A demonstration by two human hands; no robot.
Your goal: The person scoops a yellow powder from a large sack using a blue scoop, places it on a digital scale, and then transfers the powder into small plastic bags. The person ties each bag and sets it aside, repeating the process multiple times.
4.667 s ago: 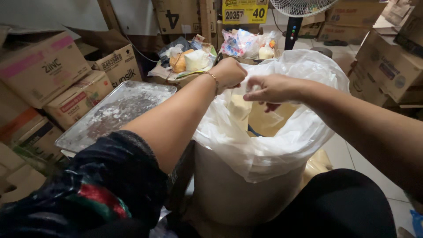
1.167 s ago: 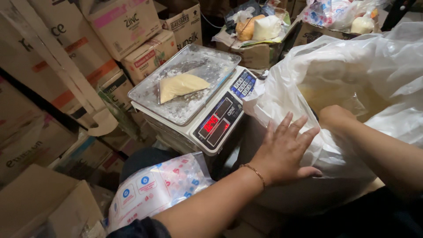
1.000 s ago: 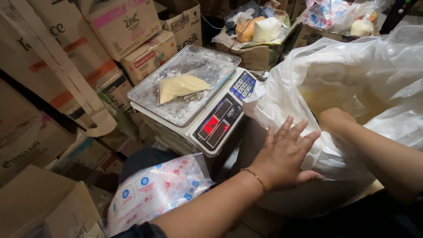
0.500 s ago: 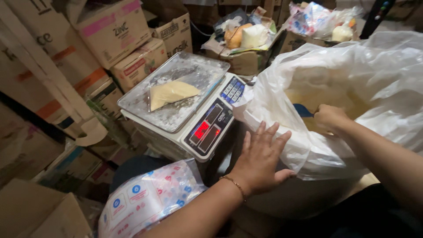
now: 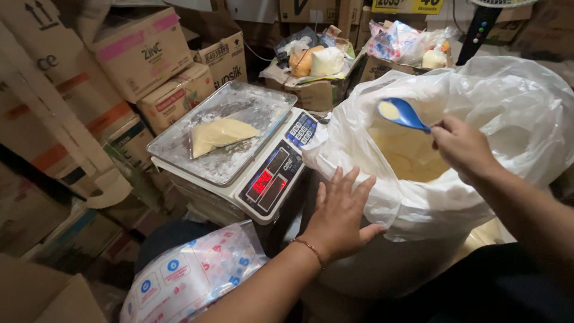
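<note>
Scale (image 5: 239, 155) among stacked cardboard boxes (image 5: 143, 54)

Blue spoon (image 5: 404, 113), pale yellow powder (image 5: 412, 157)

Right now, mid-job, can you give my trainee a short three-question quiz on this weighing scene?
1. True or false: the right hand holds a blue spoon carrying pale powder above the white plastic bag.
2. What does the left hand rest on? A) the scale's tray B) the outside of the white plastic bag C) a cardboard box
3. Fill in: on the scale, the metal tray carries a small clear ____ of yellowish powder.

Key: 1 true; 2 B; 3 bag.
</note>
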